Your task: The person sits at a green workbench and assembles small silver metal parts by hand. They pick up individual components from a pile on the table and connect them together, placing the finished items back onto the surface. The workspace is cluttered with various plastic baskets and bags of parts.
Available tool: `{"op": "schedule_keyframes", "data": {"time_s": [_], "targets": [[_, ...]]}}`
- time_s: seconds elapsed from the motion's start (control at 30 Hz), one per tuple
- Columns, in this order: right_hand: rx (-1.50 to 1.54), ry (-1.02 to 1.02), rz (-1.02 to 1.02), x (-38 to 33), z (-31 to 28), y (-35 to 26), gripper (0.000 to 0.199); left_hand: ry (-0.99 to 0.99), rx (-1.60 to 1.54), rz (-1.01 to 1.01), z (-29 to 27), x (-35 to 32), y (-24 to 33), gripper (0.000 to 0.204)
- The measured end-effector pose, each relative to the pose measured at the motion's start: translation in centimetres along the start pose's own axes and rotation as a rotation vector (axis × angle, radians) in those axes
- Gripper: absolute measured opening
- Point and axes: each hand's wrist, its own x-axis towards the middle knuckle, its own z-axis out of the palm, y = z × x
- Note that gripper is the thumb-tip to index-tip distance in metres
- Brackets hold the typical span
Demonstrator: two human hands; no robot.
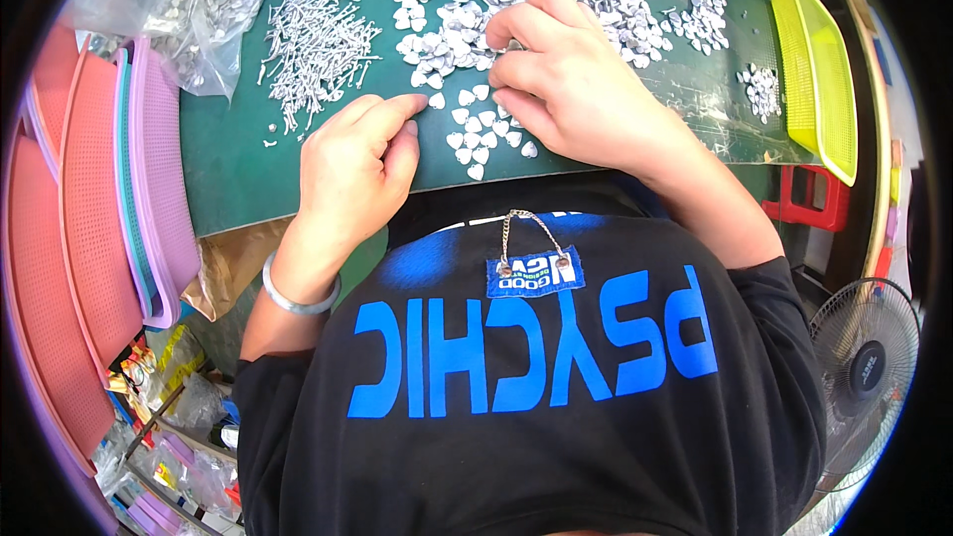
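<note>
While the green worktop (pixel 233 174) spreads across the upper view, a stack of pink, purple and teal baskets (pixel 94 199) stands at its left and a fan (pixel 869 367) at the lower right. A yellow-green basket (pixel 822 79) sits at the right edge, and a clear plastic bag (pixel 204 15) of silvery pieces lies at the upper left. The heap of silver hearts (pixel 457 30) covers the top middle, with a pile of slim metal pins (pixel 318 45) to its left. The right hand (pixel 508 55) is partly curled at the heap's near edge, its thumb set apart from the bent fingers; I cannot tell what it grips. The left hand (pixel 417 115) is mostly folded, forefinger stretched out and thumb close below; whether it holds anything I cannot tell. Between the hands lie loose hearts (pixel 474 125), and a single heart (pixel 437 100) is right by the left forefinger's tip.
</note>
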Motion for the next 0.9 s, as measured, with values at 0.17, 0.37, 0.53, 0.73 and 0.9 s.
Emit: {"op": "schedule_keyframes", "data": {"time_s": [0.17,0.37,0.53,0.73,0.9], "targets": [[-0.014,-0.010,0.060,0.5,1.1,-0.6,0.008,0.004,0.002,-0.035,0.1,0.2,0.5,0.021],[-0.030,0.038,0.029,0.4,1.1,-0.7,0.010,-0.020,0.031,0.022,0.1,0.2,0.6,0.024],[0.026,0.041,0.015,0.6,1.0,-0.6,0.008,-0.034,0.005,0.015,0.0,0.3,0.4,0.022],[0.102,0.004,-0.016,0.5,0.6,-0.1,0.009,0.014,0.104,0.028,0.4,1.3,0.1,0.020],[0.050,-0.005,-0.016,0.1,0.7,0.0,0.018,-0.007,0.144,0.051,0.5,1.8,0.0,0.016]]}}
